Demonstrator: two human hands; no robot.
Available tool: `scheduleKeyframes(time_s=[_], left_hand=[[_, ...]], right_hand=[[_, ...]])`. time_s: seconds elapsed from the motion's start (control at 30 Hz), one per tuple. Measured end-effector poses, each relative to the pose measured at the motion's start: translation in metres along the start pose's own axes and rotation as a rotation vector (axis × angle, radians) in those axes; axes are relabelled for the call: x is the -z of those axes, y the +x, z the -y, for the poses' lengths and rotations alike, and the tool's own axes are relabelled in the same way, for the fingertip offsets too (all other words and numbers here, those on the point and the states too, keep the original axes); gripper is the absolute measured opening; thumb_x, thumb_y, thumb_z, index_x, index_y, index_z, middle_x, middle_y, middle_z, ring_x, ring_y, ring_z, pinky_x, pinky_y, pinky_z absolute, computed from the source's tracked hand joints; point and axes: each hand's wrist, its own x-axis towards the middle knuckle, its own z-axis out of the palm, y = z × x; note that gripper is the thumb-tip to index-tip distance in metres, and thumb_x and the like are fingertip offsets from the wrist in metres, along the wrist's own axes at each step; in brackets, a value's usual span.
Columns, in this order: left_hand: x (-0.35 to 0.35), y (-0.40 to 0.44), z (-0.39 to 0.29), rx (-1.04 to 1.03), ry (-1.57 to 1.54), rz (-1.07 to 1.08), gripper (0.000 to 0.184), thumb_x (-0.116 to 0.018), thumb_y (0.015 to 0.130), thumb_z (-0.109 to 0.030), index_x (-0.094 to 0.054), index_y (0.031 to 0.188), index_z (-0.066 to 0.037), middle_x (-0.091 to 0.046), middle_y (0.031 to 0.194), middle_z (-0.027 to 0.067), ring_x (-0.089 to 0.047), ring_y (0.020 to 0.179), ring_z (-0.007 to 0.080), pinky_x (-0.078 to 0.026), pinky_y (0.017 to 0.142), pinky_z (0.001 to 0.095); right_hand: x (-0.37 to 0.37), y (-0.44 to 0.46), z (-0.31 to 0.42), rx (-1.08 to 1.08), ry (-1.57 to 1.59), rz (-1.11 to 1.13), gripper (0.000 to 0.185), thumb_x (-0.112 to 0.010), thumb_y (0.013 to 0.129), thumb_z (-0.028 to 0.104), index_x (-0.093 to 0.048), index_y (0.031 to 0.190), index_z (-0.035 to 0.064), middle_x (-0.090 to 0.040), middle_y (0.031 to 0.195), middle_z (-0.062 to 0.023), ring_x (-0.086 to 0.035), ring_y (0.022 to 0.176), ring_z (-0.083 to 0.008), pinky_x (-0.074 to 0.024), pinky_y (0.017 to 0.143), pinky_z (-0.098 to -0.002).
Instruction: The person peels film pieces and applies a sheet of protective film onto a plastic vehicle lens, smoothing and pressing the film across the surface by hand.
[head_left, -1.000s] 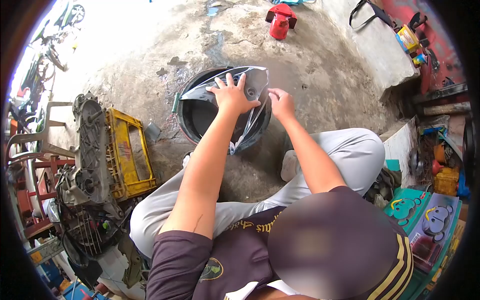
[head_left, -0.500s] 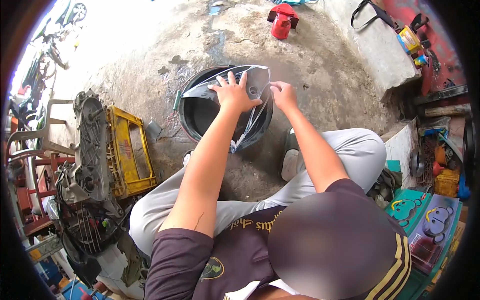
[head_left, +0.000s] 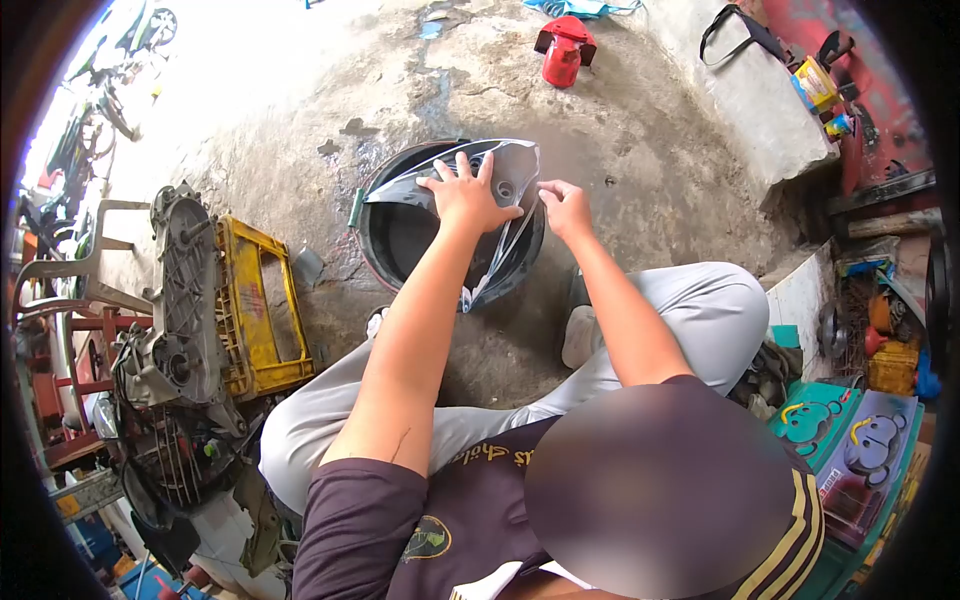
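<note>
left hand (head_left: 467, 200) splays on the panel (head_left: 517, 164) atop the basin (head_left: 525, 264). right hand (head_left: 566, 212) pinches, hold unclear. panel seems light, stiff; grip edges.

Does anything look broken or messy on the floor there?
Yes, the floor looks worn: it's blotchy, with rough, dark patches beyond the black tub, so it isn't smooth or even in colour. The shiny pointed piece under the left hand lies slantwise over the tub, but I can't see any break in it.
</note>
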Motion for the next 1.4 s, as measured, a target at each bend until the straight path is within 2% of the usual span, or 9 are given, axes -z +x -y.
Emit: scheduleKeyframes(time_s=[0.23, 0.57, 0.73, 0.93, 1.1, 1.17, 1.23, 1.3, 1.4], left_hand=[[0.001, -0.004, 0.002, 0.002, 0.003, 0.018, 0.119, -0.069, 0.072, -0.086, -0.028, 0.167, -0.028, -0.032, 0.169, 0.0189, -0.029, 0.153, 0.0516, -0.028, 0.114, 0.0756], [0.001, -0.004, 0.001, 0.005, 0.009, 0.010, 0.119, -0.069, 0.071, -0.086, -0.028, 0.167, -0.029, -0.032, 0.169, 0.0180, -0.032, 0.152, 0.0500, -0.030, 0.114, 0.0742], [0.001, -0.005, -0.001, 0.015, 0.002, 0.021, 0.117, -0.069, 0.072, -0.086, -0.029, 0.166, -0.029, -0.031, 0.169, 0.0179, -0.032, 0.152, 0.0493, -0.029, 0.115, 0.0734], [0.001, -0.007, 0.000, 0.009, -0.003, 0.004, 0.117, -0.070, 0.071, -0.086, -0.030, 0.166, -0.029, -0.032, 0.169, 0.0184, -0.033, 0.151, 0.0502, -0.028, 0.115, 0.0735], [0.001, -0.004, -0.001, 0.010, -0.010, -0.009, 0.117, -0.070, 0.071, -0.085, -0.030, 0.166, -0.029, -0.033, 0.168, 0.0189, -0.032, 0.151, 0.0509, -0.028, 0.115, 0.0739], [-0.002, -0.003, 0.000, 0.006, -0.015, -0.008, 0.117, -0.070, 0.071, -0.085, -0.030, 0.166, -0.029, -0.033, 0.168, 0.0189, -0.032, 0.151, 0.0508, -0.028, 0.115, 0.0739], [0.000, -0.005, 0.001, 0.007, -0.014, -0.012, 0.117, -0.070, 0.071, -0.085, -0.030, 0.166, -0.029, -0.033, 0.168, 0.0190, -0.032, 0.152, 0.0508, -0.028, 0.115, 0.0738], [0.003, -0.006, 0.001, 0.004, -0.012, 0.000, 0.117, -0.070, 0.071, -0.085, -0.030, 0.166, -0.029, -0.032, 0.168, 0.0187, -0.032, 0.152, 0.0505, -0.028, 0.115, 0.0737], [0.003, -0.004, 0.000, 0.003, -0.015, -0.003, 0.117, -0.070, 0.071, -0.085, -0.030, 0.166, -0.029, -0.032, 0.169, 0.0183, -0.032, 0.152, 0.0499, -0.028, 0.115, 0.0735]], right_hand=[[-0.002, 0.013, -0.011, -0.068, 0.160, 0.078, 0.025, -0.071, 0.093, 0.014, -0.078, 0.113, 0.0018, -0.080, 0.095, -0.0110, -0.071, 0.083, -0.0133, -0.0548, 0.077, -0.0322], [-0.003, 0.009, -0.014, -0.103, 0.106, 0.053, 0.025, -0.070, 0.095, 0.015, -0.078, 0.115, 0.0029, -0.080, 0.098, -0.0125, -0.072, 0.086, -0.0147, -0.0553, 0.080, -0.0327], [-0.002, -0.007, -0.002, 0.035, -0.046, -0.031, 0.024, -0.069, 0.094, 0.013, -0.078, 0.115, 0.0059, -0.079, 0.096, -0.0131, -0.072, 0.084, -0.0197, -0.0553, 0.081, -0.0345], [0.003, -0.010, 0.013, -0.070, -0.017, 0.042, 0.023, -0.067, 0.096, 0.010, -0.077, 0.115, 0.0011, -0.078, 0.102, -0.0139, -0.072, 0.091, -0.0187, -0.0552, 0.083, -0.0329], [-0.003, -0.015, 0.015, 0.185, -0.188, -0.105, 0.023, -0.068, 0.094, 0.010, -0.077, 0.113, 0.0011, -0.075, 0.103, -0.0161, -0.073, 0.091, -0.0256, -0.0554, 0.083, -0.0349], [-0.002, -0.011, 0.014, 0.157, -0.147, -0.092, 0.022, -0.068, 0.094, 0.010, -0.077, 0.113, 0.0009, -0.076, 0.103, -0.0168, -0.074, 0.091, -0.0266, -0.0557, 0.083, -0.0357], [-0.001, -0.013, 0.027, 0.087, -0.008, -0.101, 0.020, -0.069, 0.093, 0.013, -0.077, 0.106, 0.0010, -0.074, 0.101, -0.0195, -0.073, 0.091, -0.0366, -0.0564, 0.081, -0.0413], [-0.002, -0.025, 0.028, 0.000, -0.023, -0.080, 0.020, -0.068, 0.093, 0.011, -0.076, 0.107, -0.0002, -0.075, 0.100, -0.0210, -0.073, 0.093, -0.0370, -0.0566, 0.082, -0.0415], [-0.010, -0.026, 0.018, 0.207, -0.137, -0.212, 0.020, -0.067, 0.093, 0.011, -0.075, 0.106, -0.0006, -0.075, 0.099, -0.0215, -0.074, 0.095, -0.0358, -0.0567, 0.083, -0.0407]])
